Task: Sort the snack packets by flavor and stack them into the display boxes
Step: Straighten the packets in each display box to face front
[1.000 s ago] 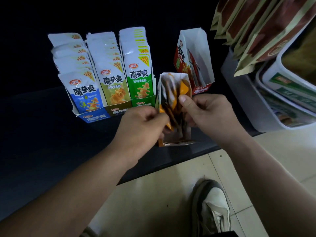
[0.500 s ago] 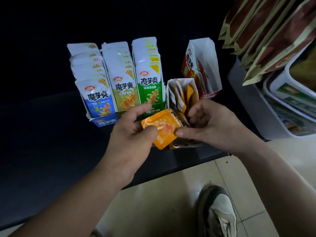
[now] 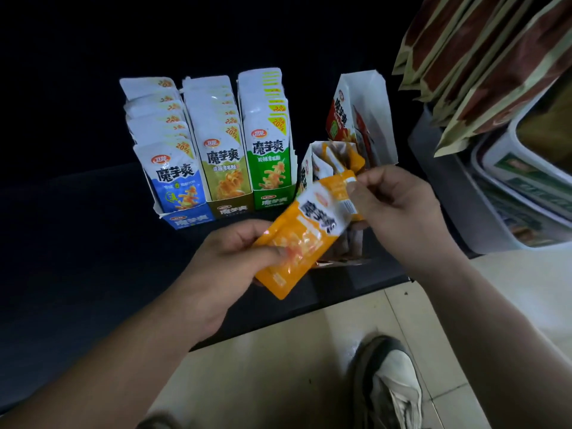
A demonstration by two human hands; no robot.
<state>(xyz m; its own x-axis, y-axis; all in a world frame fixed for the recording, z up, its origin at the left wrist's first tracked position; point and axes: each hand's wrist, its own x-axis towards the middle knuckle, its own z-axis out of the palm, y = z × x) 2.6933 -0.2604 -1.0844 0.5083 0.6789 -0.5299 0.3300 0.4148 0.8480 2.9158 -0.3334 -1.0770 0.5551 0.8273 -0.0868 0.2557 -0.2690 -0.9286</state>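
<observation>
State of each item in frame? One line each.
orange packet: lifted, held at both ends
left hand: grips its lower end
right hand: pinches its top end
blue box: full
olive box: full
green box: full
orange box: partly filled, packets untidy
red box: nearly empty

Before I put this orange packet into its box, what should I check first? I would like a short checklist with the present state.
1. Left hand and right hand both grip the orange packet: ok.
2. Printed front faces up: ok.
3. Orange display box holds the same colour: ok.
4. Packets in the box stand neatly: not ok, tilted.
5. Room left in it: cannot tell.
</observation>
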